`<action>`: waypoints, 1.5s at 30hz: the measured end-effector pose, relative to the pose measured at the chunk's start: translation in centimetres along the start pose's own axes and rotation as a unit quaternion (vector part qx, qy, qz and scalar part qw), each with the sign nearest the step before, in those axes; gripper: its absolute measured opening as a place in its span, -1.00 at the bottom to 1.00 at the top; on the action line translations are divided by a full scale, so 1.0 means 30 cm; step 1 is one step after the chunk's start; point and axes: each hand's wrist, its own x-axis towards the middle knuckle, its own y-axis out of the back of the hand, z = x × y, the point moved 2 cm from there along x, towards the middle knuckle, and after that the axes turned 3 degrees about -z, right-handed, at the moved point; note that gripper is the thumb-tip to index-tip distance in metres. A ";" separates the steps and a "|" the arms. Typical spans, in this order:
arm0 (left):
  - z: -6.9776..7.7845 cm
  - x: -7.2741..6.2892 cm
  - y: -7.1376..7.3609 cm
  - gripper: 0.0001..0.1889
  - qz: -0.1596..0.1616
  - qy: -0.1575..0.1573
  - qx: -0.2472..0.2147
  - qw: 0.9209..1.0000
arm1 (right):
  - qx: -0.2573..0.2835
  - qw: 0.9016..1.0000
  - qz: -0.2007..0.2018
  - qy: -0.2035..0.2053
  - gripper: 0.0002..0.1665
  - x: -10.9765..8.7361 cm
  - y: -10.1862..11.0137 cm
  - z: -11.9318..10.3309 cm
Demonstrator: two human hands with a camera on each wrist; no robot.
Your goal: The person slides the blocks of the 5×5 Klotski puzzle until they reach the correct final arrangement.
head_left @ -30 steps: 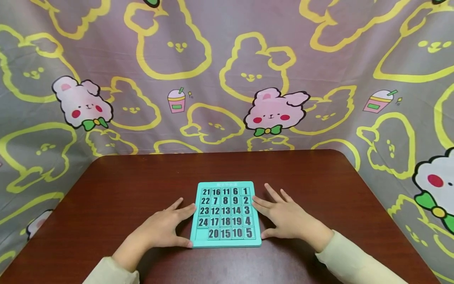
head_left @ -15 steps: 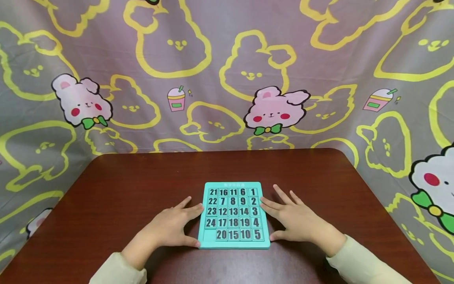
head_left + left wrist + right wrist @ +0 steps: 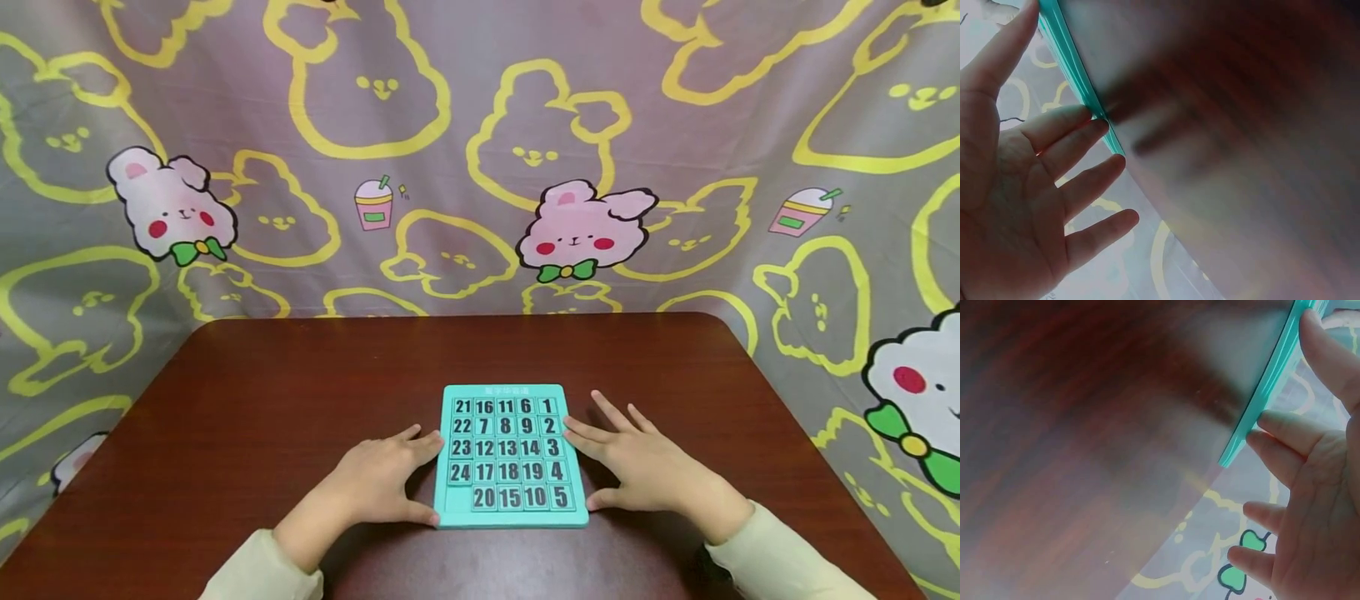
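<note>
A turquoise number sliding puzzle [image 3: 513, 521] lies flat on the brown table, its tiles printed with black numbers. The gap among the tiles is at the lower left corner, beside 20 and under 24. My left hand [image 3: 382, 479] touches the puzzle's left edge with thumb and fingertips, the fingers spread and fairly straight. On the opposite edge, my right hand [image 3: 652, 467] does the same, its thumb near the lower right corner. Both wrist views show the turquoise side edge [image 3: 1072, 59] against the fingertips, with the outer fingers of the right hand [image 3: 1316, 506] off it.
The dark reddish-brown table [image 3: 315, 367] has rounded far corners. A grey-pink curtain [image 3: 450, 100] with yellow outlines and cartoon rabbits hangs behind it and along both sides. Light sleeves [image 3: 266, 567] cover both forearms.
The puzzle has slid to the right across the table, with both hands moving along at its edges. The numbers stand in the same order as before.
</note>
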 end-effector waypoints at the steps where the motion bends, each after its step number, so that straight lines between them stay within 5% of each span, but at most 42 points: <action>1: 0.004 0.000 0.000 0.04 0.001 -0.001 0.004 1.000 | 0.001 1.000 -0.003 -0.001 0.06 -0.001 0.000 0.003; 22: 0.002 -0.013 -0.007 0.00 -0.003 -0.006 -0.011 1.000 | 0.026 0.999 -0.026 0.002 0.22 0.000 -0.016 0.030; 45: -0.029 -0.015 0.042 -0.35 -0.002 -0.095 -0.088 0.992 | 0.054 0.997 -0.051 -0.008 0.36 0.023 -0.015 0.044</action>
